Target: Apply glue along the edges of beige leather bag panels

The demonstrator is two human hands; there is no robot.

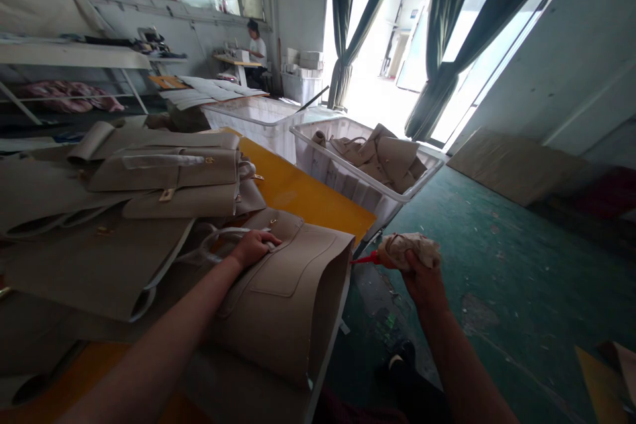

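Observation:
A taupe handbag body (283, 278) lies on its side at the table edge, its open end facing right. My left hand (253, 248) presses on its upper part, fingers closed over the plastic-wrapped handle (213, 238). In my right hand (422, 278) is a squeeze bottle (410, 250) wrapped in a stained pale covering. Its thin red nozzle points left, its tip at or very near the bag's open edge; I cannot tell whether they touch. More taupe bags (199, 172) with gold-coloured hardware are piled left of my left hand.
Beyond the yellow board (308, 192), a white plastic bin (342, 175) holds taupe bag pieces (387, 156). Another white bin (248, 112) stands behind. A person (257, 50) sits at a far worktable. Dark curtains (342, 26) flank a bright doorway. Green floor (497, 245) lies right.

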